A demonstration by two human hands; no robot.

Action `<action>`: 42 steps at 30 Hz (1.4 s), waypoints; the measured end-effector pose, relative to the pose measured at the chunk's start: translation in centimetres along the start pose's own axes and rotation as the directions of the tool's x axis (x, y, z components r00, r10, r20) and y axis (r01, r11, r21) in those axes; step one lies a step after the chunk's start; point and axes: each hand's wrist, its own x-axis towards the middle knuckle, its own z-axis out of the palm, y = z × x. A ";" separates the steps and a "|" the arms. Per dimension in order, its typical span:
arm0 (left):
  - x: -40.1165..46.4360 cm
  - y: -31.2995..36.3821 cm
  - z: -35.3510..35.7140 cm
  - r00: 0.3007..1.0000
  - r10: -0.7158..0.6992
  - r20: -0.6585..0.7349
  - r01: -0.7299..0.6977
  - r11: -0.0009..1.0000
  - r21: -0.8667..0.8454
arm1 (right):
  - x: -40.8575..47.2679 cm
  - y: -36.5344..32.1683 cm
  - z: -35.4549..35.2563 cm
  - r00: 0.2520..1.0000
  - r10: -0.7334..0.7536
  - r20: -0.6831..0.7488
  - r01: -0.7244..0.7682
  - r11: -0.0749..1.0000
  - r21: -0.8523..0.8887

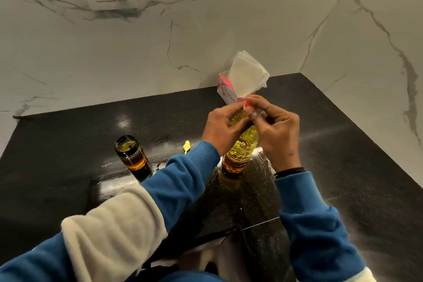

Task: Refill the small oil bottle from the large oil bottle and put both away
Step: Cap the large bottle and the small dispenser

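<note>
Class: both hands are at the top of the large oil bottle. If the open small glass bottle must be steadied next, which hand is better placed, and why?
Probably the left hand. The small open glass bottle stands on the black counter on its side of the large clear plastic bottle of yellow oil; the right hand would have to cross over.

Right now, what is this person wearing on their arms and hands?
Both hands, left hand and right hand, are bare, without gloves. Both arms are in blue sleeves with ribbed cuffs. The left sleeve has a broad cream fleecy band across the upper forearm. A thin black band circles the right wrist.
</note>
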 end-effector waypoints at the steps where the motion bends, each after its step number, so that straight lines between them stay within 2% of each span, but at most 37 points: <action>1: 0.0 0.3 -0.3 1.000 0.002 0.021 -0.003 1.000 0.023 | 0.1 -0.5 -0.3 0.999 0.027 0.023 -0.028 0.999 0.026; 3: -0.1 0.6 -1.3 0.996 -0.008 0.084 0.002 0.998 0.069 | 0.4 -1.4 -0.9 0.998 0.039 0.056 -0.038 0.999 -0.011; 5: -0.5 0.3 -2.8 0.990 -0.063 0.125 0.048 0.991 0.122 | 0.6 -2.0 -1.4 0.997 -0.034 0.066 0.046 0.982 -0.183; 6: -0.9 -0.3 -3.8 0.991 -0.098 0.094 0.082 0.984 0.156 | 0.5 -2.2 -1.4 0.994 -0.084 0.068 0.100 0.954 -0.282; 9: -3.1 -3.0 -7.0 0.959 -0.226 -0.172 0.250 0.960 0.130 | -1.3 -2.8 -0.4 0.961 -0.265 -0.072 0.211 0.881 -0.423; 11: -5.1 -5.4 -8.7 0.879 -0.354 -0.319 0.395 0.916 0.070 | -3.6 -3.0 1.8 0.914 -0.374 -0.160 0.287 0.872 -0.397; 12: -6.2 -6.5 -9.4 0.842 -0.406 -0.356 0.456 0.887 0.068 | -4.9 -2.5 3.3 0.915 -0.374 -0.154 0.300 0.883 -0.361; 14: -8.2 -8.9 -10.2 0.791 -0.483 -0.375 0.544 0.836 0.069 | -7.4 -0.6 6.7 0.979 -0.203 -0.036 0.188 0.950 -0.251; 16: -9.5 -10.2 -10.1 0.761 -0.532 -0.372 0.598 0.798 0.081 | -9.6 2.1 9.9 0.985 0.104 0.136 -0.068 0.967 -0.247; 17: -9.9 -10.7 -10.0 0.750 -0.541 -0.382 0.610 0.788 0.081 | -10.6 3.8 11.3 0.945 0.268 0.185 -0.214 0.939 -0.269; 19: -10.2 -11.4 -9.4 0.734 -0.544 -0.405 0.620 0.781 0.075 | -11.6 6.1 12.8 0.821 0.537 0.192 -0.477 0.831 -0.285; 22: -10.1 -12.1 -8.9 0.718 -0.580 -0.385 0.651 0.755 0.077 | -11.7 7.7 14.0 0.688 0.716 0.118 -0.672 0.690 -0.270; 27: -9.9 -12.9 -8.6 0.731 -0.608 -0.310 0.649 0.760 0.038 | -10.9 9.1 15.2 0.549 0.833 0.069 -0.828 0.553 -0.092; 32: -9.8 -12.7 -8.6 0.746 -0.611 -0.263 0.634 0.773 0.002 | -10.6 8.4 16.1 0.473 0.875 0.103 -0.880 0.462 0.112; 37: -9.9 -11.5 -9.3 0.781 -0.563 -0.269 0.580 0.814 -0.021 | -10.3 7.4 16.3 0.508 0.846 0.164 -0.844 0.451 0.289; 42: -10.5 -9.2 -11.3 0.821 -0.410 -0.398 0.405 0.909 -0.099 | -8.8 5.3 16.5 0.583 0.766 0.270 -0.791 0.460 0.403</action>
